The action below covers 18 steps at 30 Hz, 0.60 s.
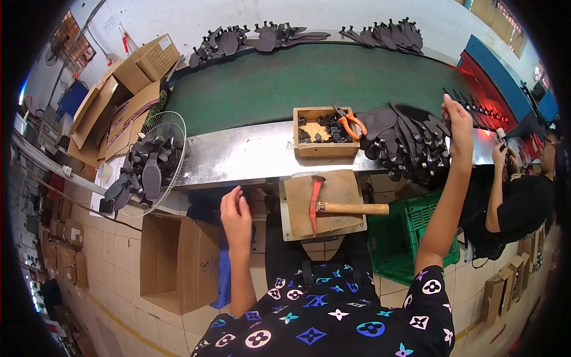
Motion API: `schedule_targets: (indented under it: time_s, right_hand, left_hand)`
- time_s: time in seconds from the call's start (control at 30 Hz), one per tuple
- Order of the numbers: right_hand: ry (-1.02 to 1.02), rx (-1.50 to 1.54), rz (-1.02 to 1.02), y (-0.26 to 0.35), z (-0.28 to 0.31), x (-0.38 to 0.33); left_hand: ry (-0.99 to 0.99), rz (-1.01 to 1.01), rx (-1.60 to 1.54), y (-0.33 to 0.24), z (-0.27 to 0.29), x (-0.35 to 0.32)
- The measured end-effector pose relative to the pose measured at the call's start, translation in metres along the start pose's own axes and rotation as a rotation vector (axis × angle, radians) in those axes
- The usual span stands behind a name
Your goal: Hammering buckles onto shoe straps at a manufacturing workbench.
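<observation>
My left hand [236, 215] hovers in front of the metal bench edge, fingers loosely apart with nothing in them. My right hand [460, 122] is raised at the right side of a pile of dark grey sole-shaped pieces [386, 128]; its fingers are stretched out and I see nothing held. In front of my body, a hammer [351, 208] with a red head and wooden handle lies on a tan board [294, 193]. A wooden box [326, 152] on the bench holds small black parts. Orange-handled pliers [355, 122] rest on its right rim.
A green conveyor belt [256, 89] runs behind the bench, with more soles [273, 38] along its far edge. At left are a wire basket [181, 128] of soles and a cardboard box [178, 262]. A green crate [404, 226] and another person [517, 202] are at right.
</observation>
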State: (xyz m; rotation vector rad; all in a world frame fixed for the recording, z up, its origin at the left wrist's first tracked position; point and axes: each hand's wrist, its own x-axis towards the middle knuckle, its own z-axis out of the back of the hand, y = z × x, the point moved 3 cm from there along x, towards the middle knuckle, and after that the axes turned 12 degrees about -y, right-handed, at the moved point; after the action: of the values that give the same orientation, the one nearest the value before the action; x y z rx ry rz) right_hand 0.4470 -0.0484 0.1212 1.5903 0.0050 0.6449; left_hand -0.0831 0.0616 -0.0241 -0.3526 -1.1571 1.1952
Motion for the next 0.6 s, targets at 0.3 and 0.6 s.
schedule_targets:
  time_s: [0.3,0.6]
  right_hand:
    - [0.408,0.521,-0.235,0.080,-0.075,-0.231]
    - [0.417,-0.787,0.790,-0.023,-0.047,-0.278]
  left_hand:
    - [-0.020,-0.620,-0.272,-0.161,-0.048,-0.036]
    - [0.179,0.264,-0.738,-0.125,-0.017,-0.039]
